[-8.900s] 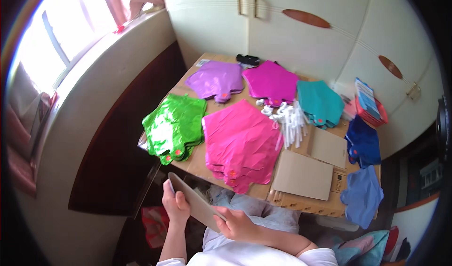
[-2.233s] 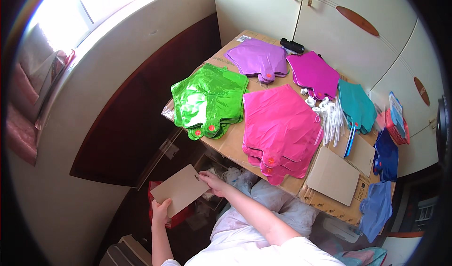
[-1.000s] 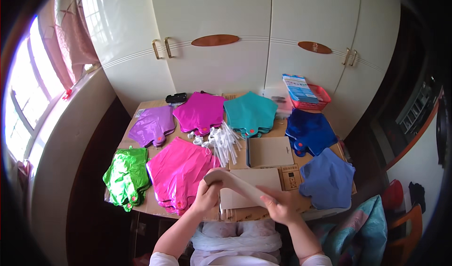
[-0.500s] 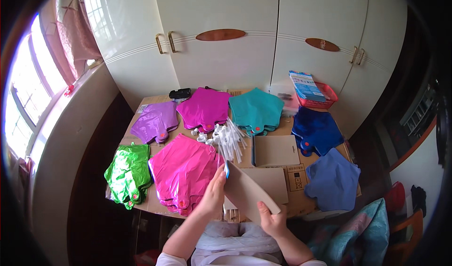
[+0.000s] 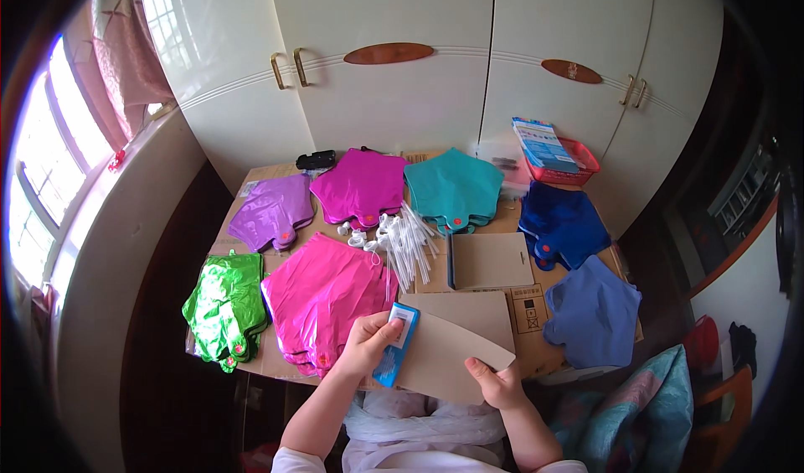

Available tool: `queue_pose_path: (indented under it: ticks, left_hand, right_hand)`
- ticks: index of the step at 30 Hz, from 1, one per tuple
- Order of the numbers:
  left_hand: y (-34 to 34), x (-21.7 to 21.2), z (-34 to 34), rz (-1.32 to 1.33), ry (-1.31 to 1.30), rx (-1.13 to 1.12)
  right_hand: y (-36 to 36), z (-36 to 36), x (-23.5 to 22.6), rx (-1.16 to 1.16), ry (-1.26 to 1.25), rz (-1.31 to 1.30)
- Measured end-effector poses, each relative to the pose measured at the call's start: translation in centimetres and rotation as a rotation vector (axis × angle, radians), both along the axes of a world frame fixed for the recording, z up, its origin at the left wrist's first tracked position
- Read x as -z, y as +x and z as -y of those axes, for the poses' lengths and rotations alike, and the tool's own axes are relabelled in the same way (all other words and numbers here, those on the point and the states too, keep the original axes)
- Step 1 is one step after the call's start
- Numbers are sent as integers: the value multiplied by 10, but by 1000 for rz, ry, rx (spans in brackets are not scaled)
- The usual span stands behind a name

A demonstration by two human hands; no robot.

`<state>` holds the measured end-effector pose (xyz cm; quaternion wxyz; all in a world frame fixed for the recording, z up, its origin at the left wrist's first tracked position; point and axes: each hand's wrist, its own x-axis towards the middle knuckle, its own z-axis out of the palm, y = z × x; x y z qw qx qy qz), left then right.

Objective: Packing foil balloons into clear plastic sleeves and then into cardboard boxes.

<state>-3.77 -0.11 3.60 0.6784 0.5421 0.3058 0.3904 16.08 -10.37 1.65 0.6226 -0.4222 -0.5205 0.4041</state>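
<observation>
Here, in the head view, the left hand [image 5: 368, 343] pinches the blue-edged left end of a flat beige cardboard packet [image 5: 444, 357], thumb on top. The right hand [image 5: 496, 383] grips its lower right edge from beneath. The packet hovers just in front of the bright pink foil balloon stack [image 5: 322, 293] on the cardboard-covered table [image 5: 536, 297].

You hold a plain tan card [image 5: 448, 357] with blue-and-white packet [image 5: 394, 355] at lower centre, hot pink foil pile [image 5: 322, 297] left of it, shiny green foil [image 5: 224, 309] lower left, purple [image 5: 272, 211] and magenta [image 5: 362, 186] upper left, teal [image 5: 453, 188] top centre, dark blue [image 5: 559, 224] and periwinkle [image 5: 593, 312] right, white sticks [image 5: 408, 240] centre, red basket [image 5: 569, 171] upper right.
</observation>
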Motion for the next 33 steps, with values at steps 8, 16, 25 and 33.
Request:
queue_pose_path:
  ticks: [8, 16, 25, 33]
  left_hand:
    - [2, 11, -1, -122, 331, -157]
    - [9, 13, -2, -255, 513, -351]
    - [15, -23, 33, -371, 933, 1]
    - [-1, -23, 40, -457, 908, 222]
  right_hand:
    - [5, 2, 2, -57, 3, 23]
    - [9, -4, 0, -73, -71, 36]
    - [17, -31, -84, -426, -75, 808]
    - [15, -26, -74, -448, 11, 701]
